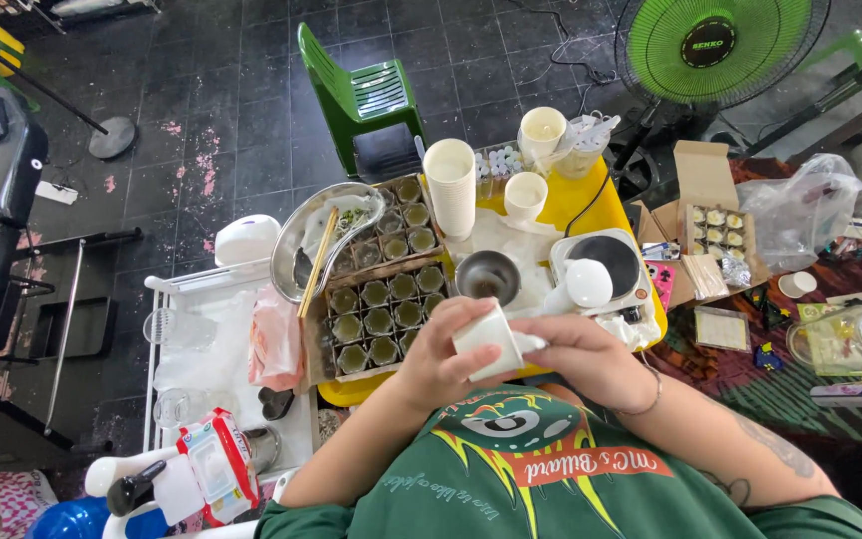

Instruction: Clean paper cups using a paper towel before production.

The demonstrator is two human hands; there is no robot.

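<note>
A dark green T-shirt [551, 489] with short sleeves is worn. Its chest is printed with a large round eye-like emblem in black, white and green, framed by yellow flame shapes and crossed by an orange-red banner with pale lettering. A thin bracelet [647, 399] is seen at the right wrist. Dark tattoo markings [775, 449] are seen along the right forearm.

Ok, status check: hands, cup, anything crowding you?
Left hand grips white paper cup. Right hand holds white ladle at its rim. Tray of small glasses close beside left hand.
</note>
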